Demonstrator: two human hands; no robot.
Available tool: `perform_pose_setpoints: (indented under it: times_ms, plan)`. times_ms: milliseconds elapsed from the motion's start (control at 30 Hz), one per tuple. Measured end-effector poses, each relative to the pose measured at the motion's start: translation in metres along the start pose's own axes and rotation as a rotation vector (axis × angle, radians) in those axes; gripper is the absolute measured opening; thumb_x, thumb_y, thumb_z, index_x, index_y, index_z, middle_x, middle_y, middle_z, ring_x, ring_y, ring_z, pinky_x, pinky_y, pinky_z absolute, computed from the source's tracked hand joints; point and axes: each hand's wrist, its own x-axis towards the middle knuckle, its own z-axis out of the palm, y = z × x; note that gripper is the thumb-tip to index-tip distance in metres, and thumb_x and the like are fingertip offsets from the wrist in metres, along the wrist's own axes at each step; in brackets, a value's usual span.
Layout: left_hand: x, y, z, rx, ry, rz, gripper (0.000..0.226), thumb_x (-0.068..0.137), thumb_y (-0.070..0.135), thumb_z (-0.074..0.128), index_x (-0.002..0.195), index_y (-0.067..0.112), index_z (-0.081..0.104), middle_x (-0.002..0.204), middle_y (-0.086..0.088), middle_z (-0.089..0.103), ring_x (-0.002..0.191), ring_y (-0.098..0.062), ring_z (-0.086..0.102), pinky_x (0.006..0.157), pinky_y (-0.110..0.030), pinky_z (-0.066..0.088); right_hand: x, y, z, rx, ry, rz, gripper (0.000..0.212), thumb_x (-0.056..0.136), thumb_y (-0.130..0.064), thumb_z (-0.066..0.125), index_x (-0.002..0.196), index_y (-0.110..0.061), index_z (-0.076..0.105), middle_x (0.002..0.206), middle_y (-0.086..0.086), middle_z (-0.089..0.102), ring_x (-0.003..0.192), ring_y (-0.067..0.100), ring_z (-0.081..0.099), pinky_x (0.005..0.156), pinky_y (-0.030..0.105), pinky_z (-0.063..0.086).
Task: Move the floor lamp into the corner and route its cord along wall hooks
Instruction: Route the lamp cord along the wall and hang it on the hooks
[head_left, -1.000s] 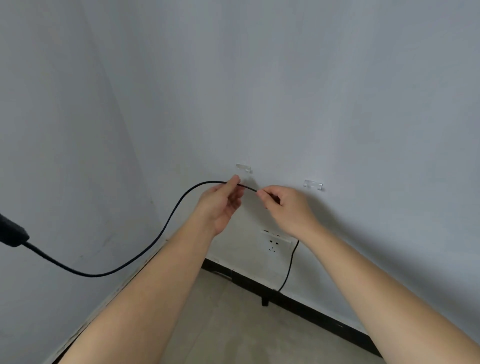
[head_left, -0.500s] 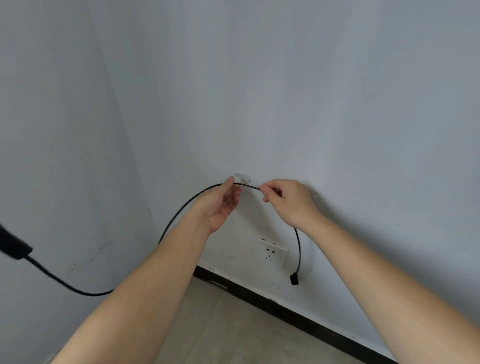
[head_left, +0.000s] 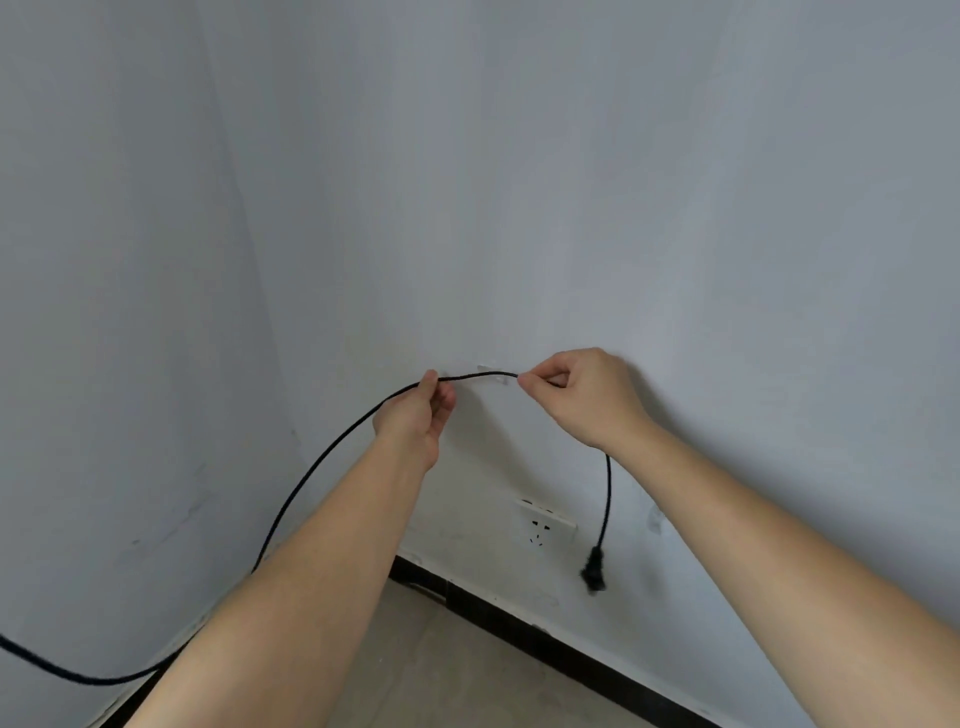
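A thin black cord (head_left: 322, 457) runs from the lower left up to my hands. My left hand (head_left: 418, 415) pinches it between thumb and fingers. My right hand (head_left: 582, 397) pinches it a little further along. The short stretch between them lies against a clear wall hook (head_left: 491, 373). Past my right hand the cord hangs down the wall and ends in a black plug (head_left: 594, 569), which dangles free. The lamp itself is out of view. A second hook seen earlier is hidden behind my right hand.
A white wall socket (head_left: 545, 526) sits low on the right wall, just left of the dangling plug. A black skirting board (head_left: 519, 621) runs along the foot of both walls. The room corner (head_left: 249, 291) is to the left, above a beige floor (head_left: 441, 670).
Both hands have lifted the cord up to the clear hook. The plug has risen off the skirting and now hangs beside the socket. The black lamp part at left has left the view.
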Motion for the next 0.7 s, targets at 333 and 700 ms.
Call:
perform_pose_setpoints:
  times_ms: [333,700]
  plan:
    - [0.010,-0.012,-0.008,-0.006,0.061,-0.067,0.015,0.096,0.002,0.060,0.082,-0.003,0.060,0.072,-0.013,0.062,0.037,-0.010,0.062,0.042,-0.020,0.054,0.014,-0.024,0.022,-0.695,0.031,-0.210,0.031,0.098,-0.037,0.051,0.090,-0.015,0.072,0.088,0.004,0.069,0.075,0.027,0.060,0.058,0.031,0.039]
    - [-0.001,-0.012,0.008,0.159,-0.202,-0.096,0.013,0.093,0.014,0.067,0.084,0.005,0.068,0.063,-0.003,0.070,0.054,-0.009,0.065,0.053,-0.018,0.056,-0.012,0.009,0.046,-0.448,0.020,-0.073,0.033,0.098,-0.035,0.054,0.079,-0.012,0.068,0.080,0.008,0.072,0.078,0.032,0.065,0.061,0.035,0.048]
